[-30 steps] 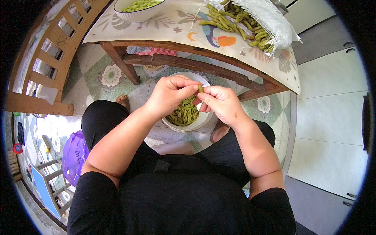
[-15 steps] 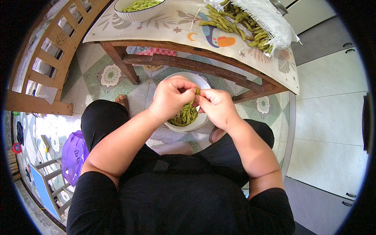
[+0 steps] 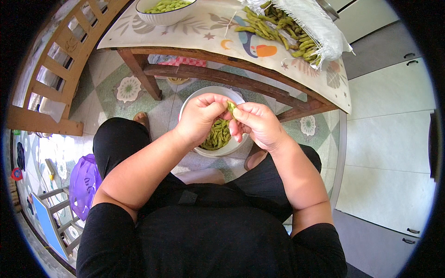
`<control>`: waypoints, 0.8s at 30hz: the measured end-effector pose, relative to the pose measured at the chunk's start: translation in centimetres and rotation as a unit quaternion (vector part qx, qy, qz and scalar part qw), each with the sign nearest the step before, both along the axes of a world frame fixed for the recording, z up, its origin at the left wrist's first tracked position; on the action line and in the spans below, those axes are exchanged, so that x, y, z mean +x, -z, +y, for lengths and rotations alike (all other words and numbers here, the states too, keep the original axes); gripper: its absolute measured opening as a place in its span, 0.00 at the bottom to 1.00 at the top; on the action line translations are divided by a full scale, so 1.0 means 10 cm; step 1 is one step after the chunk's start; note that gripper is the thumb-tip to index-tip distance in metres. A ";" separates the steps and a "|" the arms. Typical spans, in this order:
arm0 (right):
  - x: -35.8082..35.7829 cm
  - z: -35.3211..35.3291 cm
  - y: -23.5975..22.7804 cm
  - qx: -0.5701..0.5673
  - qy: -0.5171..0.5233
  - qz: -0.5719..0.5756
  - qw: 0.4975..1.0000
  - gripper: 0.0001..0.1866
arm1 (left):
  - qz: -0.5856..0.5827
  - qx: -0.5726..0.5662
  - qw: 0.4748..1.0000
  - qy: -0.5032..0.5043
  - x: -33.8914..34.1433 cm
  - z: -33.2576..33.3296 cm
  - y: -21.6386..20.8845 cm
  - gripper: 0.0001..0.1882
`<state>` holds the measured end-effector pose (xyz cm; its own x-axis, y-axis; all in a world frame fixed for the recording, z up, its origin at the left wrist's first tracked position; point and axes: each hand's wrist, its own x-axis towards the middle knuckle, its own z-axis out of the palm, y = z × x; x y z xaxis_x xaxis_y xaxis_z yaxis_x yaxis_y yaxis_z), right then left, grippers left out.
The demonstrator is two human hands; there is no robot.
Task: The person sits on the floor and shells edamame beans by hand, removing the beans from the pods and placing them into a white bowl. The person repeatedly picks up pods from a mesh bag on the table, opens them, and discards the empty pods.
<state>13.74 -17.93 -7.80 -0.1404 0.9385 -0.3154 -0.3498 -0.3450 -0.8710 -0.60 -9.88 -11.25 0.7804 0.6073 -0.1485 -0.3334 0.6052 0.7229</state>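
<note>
A small green pod (image 3: 231, 107) is up between both hands, right over the basin! The left hand (image 3: 200, 118) pinches one end, thumb against fingers; the right hand (image 3: 259, 121) pinches the other. Below, the white basin (image 3: 232, 148) holds a green heap (image 3: 216, 137). Beyond, on the table (image 3: 194, 38): a bowl (image 3: 166, 18) of pale beans (image 3: 168, 6) left, a white woven sack (image 3: 320, 28) with more pods (image 3: 269, 28) right.

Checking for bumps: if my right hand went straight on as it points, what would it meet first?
Past the edamame pod it holds, your right hand would probably meet your left hand; depth is unclear.
</note>
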 end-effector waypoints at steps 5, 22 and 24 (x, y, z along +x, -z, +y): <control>0.03 0.03 0.02 0.012 0.002 -0.050 0.999 0.12 | -0.010 0.035 0.999 -0.004 0.01 -0.05 -0.10 0.05; -0.11 0.06 0.19 0.121 0.110 -0.393 0.905 0.11 | 0.006 -0.180 0.983 -0.032 0.08 -0.12 0.10 0.03; -0.11 0.08 0.21 0.150 0.099 -0.515 0.838 0.13 | 0.030 -0.158 0.986 -0.046 0.09 -0.14 0.13 0.04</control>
